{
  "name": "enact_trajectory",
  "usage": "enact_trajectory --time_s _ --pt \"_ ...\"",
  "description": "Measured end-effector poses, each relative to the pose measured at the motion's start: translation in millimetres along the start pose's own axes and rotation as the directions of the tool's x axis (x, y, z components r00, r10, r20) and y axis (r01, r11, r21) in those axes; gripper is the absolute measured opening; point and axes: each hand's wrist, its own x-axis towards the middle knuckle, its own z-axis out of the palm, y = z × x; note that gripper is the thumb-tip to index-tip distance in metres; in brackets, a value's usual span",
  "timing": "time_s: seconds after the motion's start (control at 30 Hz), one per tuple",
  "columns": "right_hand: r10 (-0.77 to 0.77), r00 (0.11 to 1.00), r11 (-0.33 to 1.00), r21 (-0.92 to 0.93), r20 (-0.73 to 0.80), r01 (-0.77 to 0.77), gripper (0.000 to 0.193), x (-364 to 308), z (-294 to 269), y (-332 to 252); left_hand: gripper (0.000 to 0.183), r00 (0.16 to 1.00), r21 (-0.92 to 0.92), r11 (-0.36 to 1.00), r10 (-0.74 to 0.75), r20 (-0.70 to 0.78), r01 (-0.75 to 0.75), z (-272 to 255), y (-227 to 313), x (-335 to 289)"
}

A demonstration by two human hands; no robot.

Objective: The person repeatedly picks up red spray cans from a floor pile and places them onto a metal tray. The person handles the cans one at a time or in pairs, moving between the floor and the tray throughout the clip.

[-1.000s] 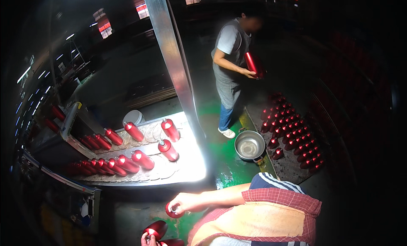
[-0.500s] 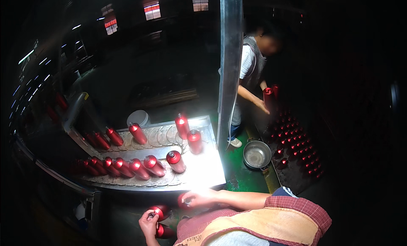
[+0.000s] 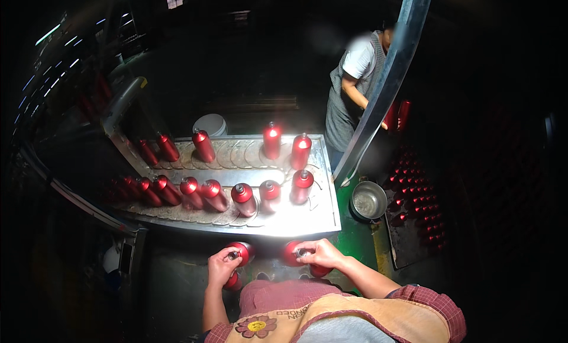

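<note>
Now the view has swung round, and the person's hands, which were lower and further left, come nearly level in front of the desk (image 3: 330, 207), just past its near edge. The left hand (image 3: 220, 269) pinches the dark neck of a red bottle (image 3: 243, 252) between thumb and fingers, and the right hand (image 3: 322, 254) grips a second bottle (image 3: 290, 253) the same way. One more bottle shows below each hand, a left lower bottle (image 3: 234, 282) and a right lower bottle (image 3: 319, 272); whether the hands hold these too cannot be told. With both hands closed on necks, neither looks free for anything else. Upright on the desk, a curving row of bottles (image 3: 242, 201) runs along the near side, round the right end and back along the far side. Beyond the metal post (image 3: 393, 68), the co-worker (image 3: 358, 94) now leans lower, one hand at dark red bottles (image 3: 404, 113), above a dense group of standing bottles (image 3: 417, 201). A metal pot (image 3: 368, 202) sits right of the desk.
</note>
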Motion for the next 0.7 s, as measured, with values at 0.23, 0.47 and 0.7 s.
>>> enact_trajectory --time_s 0.23,0.47,0.7 --pt "0.126 0.985 0.992 -0.012 0.114 -0.126 0.035 31.9 31.4 -14.8 0.024 0.984 -0.083 0.992 -0.106 -0.146 0.095 -58.0 -11.7 -23.7" --pt "0.053 0.966 0.999 -0.020 0.253 -0.049 0.033 65.3 64.7 -41.7 0.019 0.915 -0.140 0.978 -0.194 -0.354 0.153 -111.1 -10.7 -79.2" --pt "0.011 0.936 0.999 -0.049 0.352 0.006 0.034 121.8 102.0 -91.0 0.023 0.821 -0.227 0.965 -0.232 -0.521 0.128 -183.5 -48.8 -90.3"
